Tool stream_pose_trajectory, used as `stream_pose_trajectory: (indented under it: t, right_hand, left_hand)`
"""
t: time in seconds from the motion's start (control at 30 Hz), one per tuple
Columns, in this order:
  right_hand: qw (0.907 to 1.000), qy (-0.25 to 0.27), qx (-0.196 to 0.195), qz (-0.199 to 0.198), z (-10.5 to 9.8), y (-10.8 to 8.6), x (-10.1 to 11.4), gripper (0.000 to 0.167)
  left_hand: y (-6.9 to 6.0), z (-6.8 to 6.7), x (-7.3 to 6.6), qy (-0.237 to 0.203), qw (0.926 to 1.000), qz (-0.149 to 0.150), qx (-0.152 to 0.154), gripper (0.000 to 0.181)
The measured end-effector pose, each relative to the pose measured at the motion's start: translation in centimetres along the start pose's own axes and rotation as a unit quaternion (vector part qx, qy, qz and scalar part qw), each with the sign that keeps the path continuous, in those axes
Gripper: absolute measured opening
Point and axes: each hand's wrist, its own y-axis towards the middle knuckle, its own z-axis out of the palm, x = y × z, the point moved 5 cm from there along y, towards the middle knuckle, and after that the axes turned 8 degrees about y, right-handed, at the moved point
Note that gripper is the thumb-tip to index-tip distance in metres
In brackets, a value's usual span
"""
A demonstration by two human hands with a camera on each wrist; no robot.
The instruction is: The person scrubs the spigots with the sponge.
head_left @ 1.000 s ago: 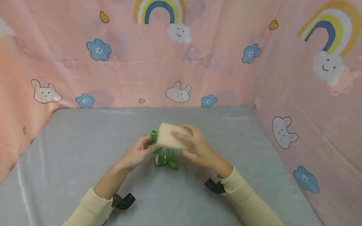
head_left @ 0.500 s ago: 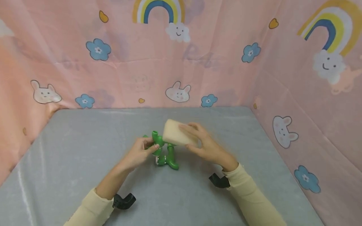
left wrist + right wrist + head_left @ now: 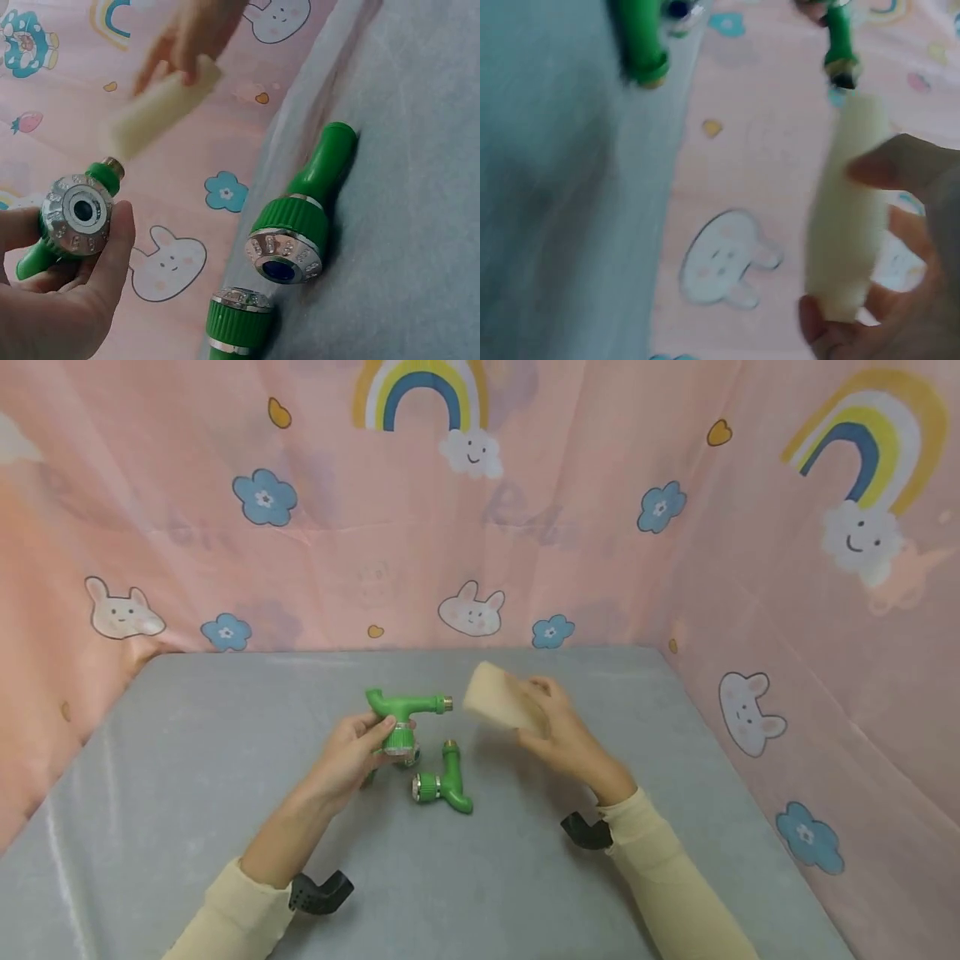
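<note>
My left hand (image 3: pixel 341 760) grips a green tap (image 3: pixel 408 704) by its ribbed knob, above the table. The brass threaded end of this tap points right; its chrome knob cap shows in the left wrist view. My right hand (image 3: pixel 566 739) holds a cream sponge block (image 3: pixel 501 697) by its sides, tilted, a small gap from the threaded end. On the table, a second green tap (image 3: pixel 452 781) lies in front of the hands. Another green tap (image 3: pixel 238 326) lies behind the left hand, mostly hidden in the head view.
A grey cloth covers the table (image 3: pixel 480 893). Pink printed curtain (image 3: pixel 600 552) hangs along the back and the sides. Dark curved camera mounts (image 3: pixel 321 893) stick out from both wrists, low over the table.
The sponge has moved right, off the held tap, and tilted more. My left hand has raised and turned the tap, so its threaded end now points right.
</note>
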Motion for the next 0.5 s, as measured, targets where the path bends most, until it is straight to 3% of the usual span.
stream_pose_trajectory:
  t: [0.07,0.13,0.23,0.3,0.37,0.5]
  right_hand:
    - [0.9989,0.019,-0.021,-0.037,0.1,0.0,1.0,0.072]
    - [0.9964,0.031,-0.025,-0.076,0.4,-0.1,2.3,0.069]
    - [0.9936,0.025,0.007,-0.11,1.4,-0.4,3.8,0.062]
    - [0.9934,0.026,0.04,-0.105,1.9,-0.6,4.1,0.06]
    - [0.9936,0.03,0.069,-0.085,2.0,-0.8,3.8,0.059]
    - [0.9947,0.032,0.095,-0.022,1.0,-1.0,2.0,0.057]
  left_hand:
    - [0.0,0.4,0.1,0.007,0.9999,0.005,0.01,0.048]
    - [0.0,0.8,0.1,0.041,0.9984,0.025,0.029,0.045]
    - [-0.2,1.6,-0.2,0.099,0.9906,0.07,0.064,0.039]
    - [-0.5,1.9,-0.5,0.128,0.9835,0.099,0.08,0.036]
    - [-0.6,2.0,-0.7,0.129,0.9808,0.116,0.089,0.035]
    - [-0.7,1.4,-0.7,0.116,0.9825,0.121,0.082,0.035]
